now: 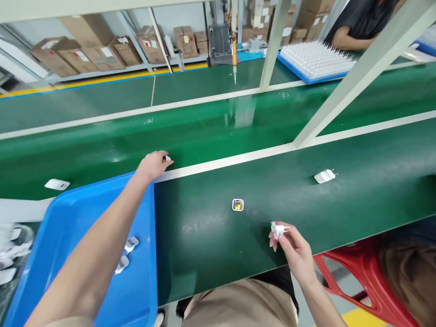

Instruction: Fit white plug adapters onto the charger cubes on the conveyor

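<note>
Green bench [204, 254]; right of the blue tray [85, 213], my right hand [298, 252] pinches a white plug [278, 230], probably light, stiff; best held by body; beyond tray's far-right corner, my left hand [151, 165] grips a small part [168, 158].

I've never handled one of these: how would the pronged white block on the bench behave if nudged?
The block looks like hard plastic, so probably stiff. Its flat sides suggest sliding along the smooth-looking bench rather than rolling. Its thin prongs might catch or bend.

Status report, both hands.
Left hand gripping small part. Right hand gripping white plug piece. Square white housing on worktop between them. Blue tray under left forearm.
</note>
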A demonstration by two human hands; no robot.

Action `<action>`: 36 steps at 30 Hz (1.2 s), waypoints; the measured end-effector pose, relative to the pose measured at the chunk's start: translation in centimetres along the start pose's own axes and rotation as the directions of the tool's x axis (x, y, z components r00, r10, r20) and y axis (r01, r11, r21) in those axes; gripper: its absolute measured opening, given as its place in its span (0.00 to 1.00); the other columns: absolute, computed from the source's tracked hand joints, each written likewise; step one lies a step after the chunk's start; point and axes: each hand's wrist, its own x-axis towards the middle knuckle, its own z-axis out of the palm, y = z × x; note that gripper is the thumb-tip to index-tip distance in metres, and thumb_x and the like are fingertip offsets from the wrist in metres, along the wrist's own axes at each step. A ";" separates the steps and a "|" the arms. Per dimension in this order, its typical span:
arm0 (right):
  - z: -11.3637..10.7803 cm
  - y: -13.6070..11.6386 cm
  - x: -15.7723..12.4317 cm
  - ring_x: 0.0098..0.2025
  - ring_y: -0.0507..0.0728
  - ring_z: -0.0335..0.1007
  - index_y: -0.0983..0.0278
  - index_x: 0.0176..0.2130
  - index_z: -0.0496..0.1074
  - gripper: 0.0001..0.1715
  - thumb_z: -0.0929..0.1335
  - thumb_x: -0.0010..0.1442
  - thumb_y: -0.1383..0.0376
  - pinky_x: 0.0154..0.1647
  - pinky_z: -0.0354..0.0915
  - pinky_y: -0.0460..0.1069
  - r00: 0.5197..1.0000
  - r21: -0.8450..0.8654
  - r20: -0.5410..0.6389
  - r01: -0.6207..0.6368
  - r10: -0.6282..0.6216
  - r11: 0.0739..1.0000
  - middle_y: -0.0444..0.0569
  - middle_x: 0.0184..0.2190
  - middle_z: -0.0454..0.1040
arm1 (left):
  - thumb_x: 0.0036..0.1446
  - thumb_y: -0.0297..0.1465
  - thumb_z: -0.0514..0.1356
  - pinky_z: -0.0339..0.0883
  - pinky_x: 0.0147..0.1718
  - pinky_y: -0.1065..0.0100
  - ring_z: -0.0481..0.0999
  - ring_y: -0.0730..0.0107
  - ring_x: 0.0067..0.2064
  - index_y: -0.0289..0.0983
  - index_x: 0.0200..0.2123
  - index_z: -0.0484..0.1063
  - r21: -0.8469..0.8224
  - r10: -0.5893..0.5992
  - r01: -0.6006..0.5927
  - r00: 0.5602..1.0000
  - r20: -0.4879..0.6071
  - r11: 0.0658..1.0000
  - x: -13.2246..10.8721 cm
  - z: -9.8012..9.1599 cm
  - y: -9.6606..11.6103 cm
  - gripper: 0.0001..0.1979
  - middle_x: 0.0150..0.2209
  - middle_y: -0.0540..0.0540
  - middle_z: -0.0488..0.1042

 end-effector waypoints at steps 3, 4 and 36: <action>-0.2 -0.5 -0.1 0.30 0.52 0.70 0.59 0.48 0.78 0.10 0.68 0.72 0.60 0.32 0.69 0.46 0.999 -0.119 0.024 0.028 -0.025 0.992 0.47 0.34 0.74 | 0.70 0.42 0.59 0.70 0.43 0.66 0.80 0.60 0.44 0.35 0.52 0.71 -0.027 0.056 -0.054 0.996 0.062 0.998 -5.9 0.9 5.9 0.18 0.45 0.46 0.78; -0.2 -0.6 -0.2 0.30 0.52 0.70 0.58 0.49 0.78 0.09 0.69 0.71 0.61 0.32 0.69 0.46 0.999 -0.155 0.039 0.037 -0.031 0.987 0.47 0.36 0.74 | 0.67 0.44 0.62 0.70 0.40 0.67 0.80 0.61 0.41 0.37 0.52 0.71 -0.038 0.071 -0.068 0.994 0.084 0.997 -8.7 1.5 8.0 0.18 0.43 0.47 0.79; 7.6 -6.3 1.6 0.42 0.59 0.72 0.60 0.50 0.71 0.07 0.64 0.74 0.66 0.44 0.69 0.52 0.819 -0.719 0.572 0.481 0.035 0.501 0.51 0.43 0.72 | 0.64 0.31 0.62 0.65 0.34 0.59 0.74 0.60 0.34 0.38 0.36 0.69 -0.495 -0.012 -0.091 0.979 -0.203 0.864 -23.9 12.5 17.0 0.04 0.32 0.48 0.73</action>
